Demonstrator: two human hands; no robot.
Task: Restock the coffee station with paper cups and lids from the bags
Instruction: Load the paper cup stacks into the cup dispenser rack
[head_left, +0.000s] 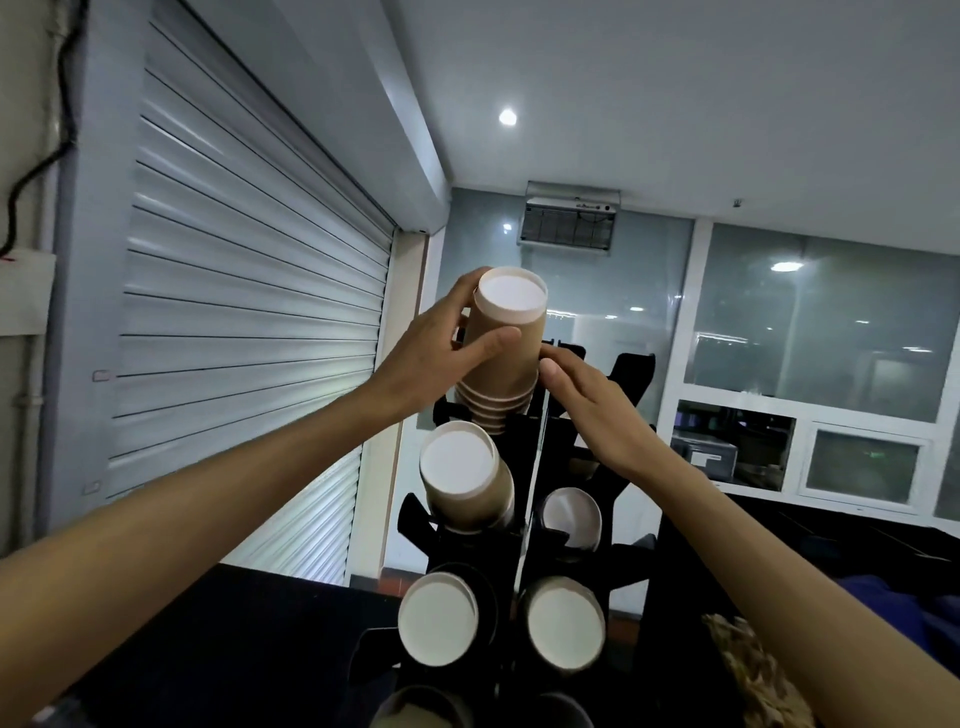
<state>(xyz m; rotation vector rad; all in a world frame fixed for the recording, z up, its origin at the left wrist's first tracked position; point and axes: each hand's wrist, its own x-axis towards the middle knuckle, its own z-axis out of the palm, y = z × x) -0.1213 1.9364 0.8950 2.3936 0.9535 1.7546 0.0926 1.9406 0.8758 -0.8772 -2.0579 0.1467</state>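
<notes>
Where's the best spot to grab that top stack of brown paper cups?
Around the bare side wall of the top cup stack, just below its closed base, coming from the left as the left hand does. The nested rims sit in the black rack, so only the upper wall is free.

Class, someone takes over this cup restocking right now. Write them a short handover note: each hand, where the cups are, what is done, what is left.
Left hand: gripping the top stack of cups, bottoms toward you, seated in the top left slot of the black rack.
Right hand: open, fingertips at the stack's side.
Done: four lower slots show cups.
Left: the top right slot looks empty. No lids or bags in view.
</notes>
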